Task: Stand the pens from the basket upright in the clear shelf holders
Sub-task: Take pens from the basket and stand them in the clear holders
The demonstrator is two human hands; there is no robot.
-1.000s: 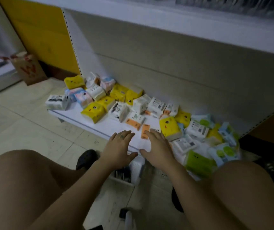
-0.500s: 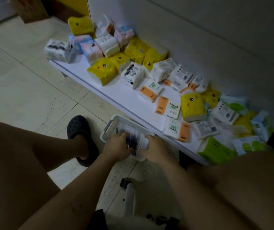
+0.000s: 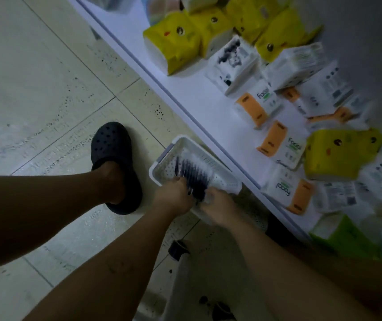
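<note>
Over the floor basket (image 3: pixel 156 169), left hand (image 3: pixel 173 199) and right hand (image 3: pixel 219 208) clasp the dark pens (image 3: pixel 192 176); squaring their tips should steady the lift.

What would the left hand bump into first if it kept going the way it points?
The dark pens: the left hand seems to touch them now. Beyond them comes the far wall of the white basket, then probably the shelf edge, though depth is unclear.

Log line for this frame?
left hand: grips pens in basket | right hand: at pen ends, grip unclear | holders: unseen
</note>
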